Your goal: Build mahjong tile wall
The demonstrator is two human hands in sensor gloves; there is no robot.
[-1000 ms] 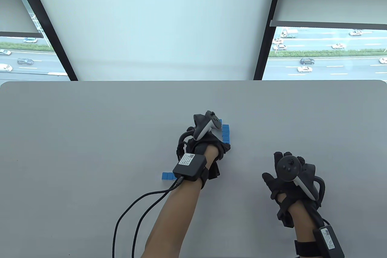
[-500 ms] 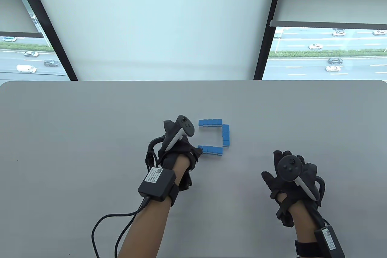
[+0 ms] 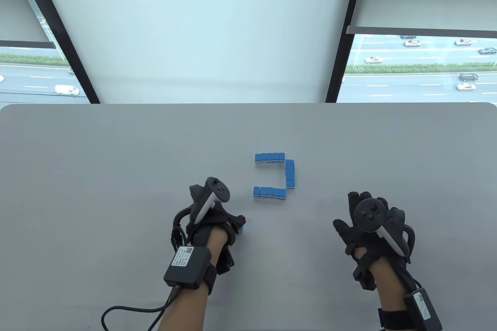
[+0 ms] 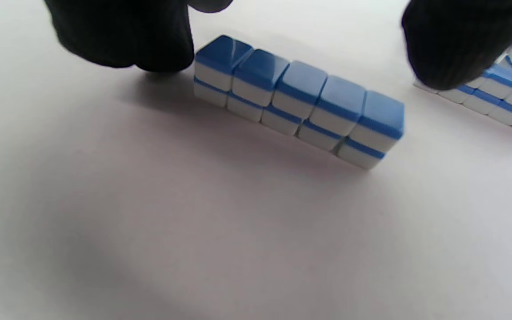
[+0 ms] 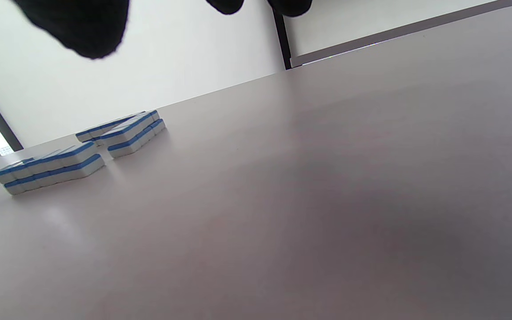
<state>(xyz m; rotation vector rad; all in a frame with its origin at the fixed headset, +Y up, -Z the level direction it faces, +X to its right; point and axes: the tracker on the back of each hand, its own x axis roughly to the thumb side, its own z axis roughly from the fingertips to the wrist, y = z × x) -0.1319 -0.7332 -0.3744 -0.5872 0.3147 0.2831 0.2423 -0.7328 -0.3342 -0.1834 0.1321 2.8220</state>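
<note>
While we look down at the table (image 3: 116,160): three tile rows stand in an open square.
Far row (image 3: 270,157): two tiles high.
Right row (image 3: 290,174): runs toward us.
Near row (image 3: 270,192): apart from both hands.
Fourth row (image 4: 298,100): five stacks of two, under our left hand (image 3: 211,218); fingers (image 4: 140,40) spread at its ends, one touching.
Right hand (image 3: 369,230): open, flat, well apart from the tiles.
</note>
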